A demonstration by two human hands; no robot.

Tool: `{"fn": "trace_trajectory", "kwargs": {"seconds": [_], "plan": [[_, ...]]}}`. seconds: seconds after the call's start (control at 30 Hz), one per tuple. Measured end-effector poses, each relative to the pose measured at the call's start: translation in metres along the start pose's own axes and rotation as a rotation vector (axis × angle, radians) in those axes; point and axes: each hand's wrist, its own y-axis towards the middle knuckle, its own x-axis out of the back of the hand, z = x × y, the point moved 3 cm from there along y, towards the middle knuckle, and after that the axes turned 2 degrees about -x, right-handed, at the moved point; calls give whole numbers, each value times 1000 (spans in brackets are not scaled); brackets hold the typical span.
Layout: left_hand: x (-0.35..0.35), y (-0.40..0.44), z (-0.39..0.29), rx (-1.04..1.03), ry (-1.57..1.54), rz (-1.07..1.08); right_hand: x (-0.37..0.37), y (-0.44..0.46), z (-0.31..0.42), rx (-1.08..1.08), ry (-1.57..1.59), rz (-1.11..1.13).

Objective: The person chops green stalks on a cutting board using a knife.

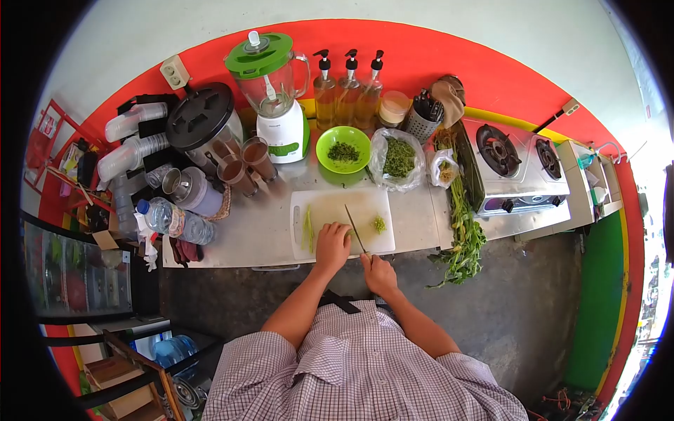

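Note:
My right hand (380,274) grips the handle of a kitchen knife (354,227), whose blade slants up and left over the white cutting board (323,198). Close to the left side of the blade, my left hand (333,245) rests on the board with its fingers curled together. Whatever lies under those fingers is hidden. A few thin green stalks (308,229) lie on the left part of the board. To the right of the knife sits a small heap of chopped green pieces (379,224).
Behind the board are a green bowl (343,170) of chopped greens and a plastic bag (398,158) of more greens. Leafy stalks (463,231) hang over the counter edge beside the gas stove (522,168). A blender (274,105), glasses (259,160) and a water bottle (175,220) stand leftward.

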Motion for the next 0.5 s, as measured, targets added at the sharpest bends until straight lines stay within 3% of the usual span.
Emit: {"fn": "trace_trajectory", "kwargs": {"seconds": [0.5], "plan": [[-12, -3, 3, -55, 35, 14, -2, -5, 4, -44, -104, -3]]}}
